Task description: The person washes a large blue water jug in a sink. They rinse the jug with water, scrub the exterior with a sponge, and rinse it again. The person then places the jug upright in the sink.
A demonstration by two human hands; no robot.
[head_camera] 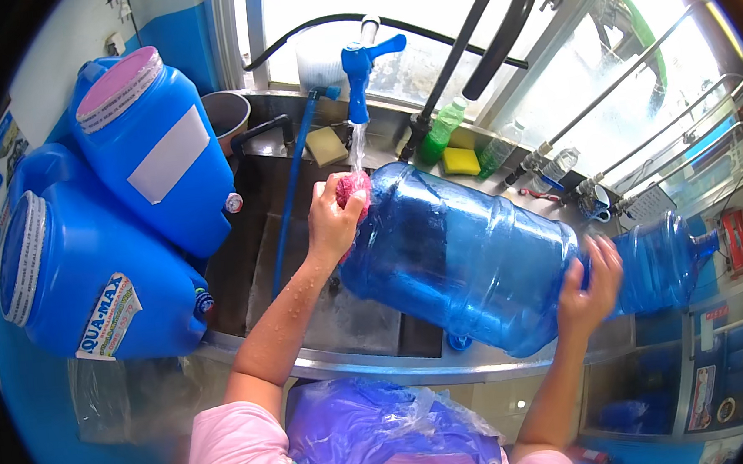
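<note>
My left hand [332, 225] grips a wet pink scrubber [354, 194] in the stream from a blue tap [356, 79]. Beside that hand, a large translucent blue water jug [465, 254] lies on its side across the sink [326, 320]. At the jug's right end is my right hand [590, 280], slightly blurred, thumb and fingers around that end; the part beneath the palm is hidden. Water pours from the tap onto the scrubber.
Two blue slim containers [142, 145] with sealed caps crowd the left side. Behind the sink stand a green bottle [443, 131], a yellow sponge [461, 161] and a paler sponge [326, 146]. Another blue jug [655, 262] lies at right. A black hose [480, 33] arches above.
</note>
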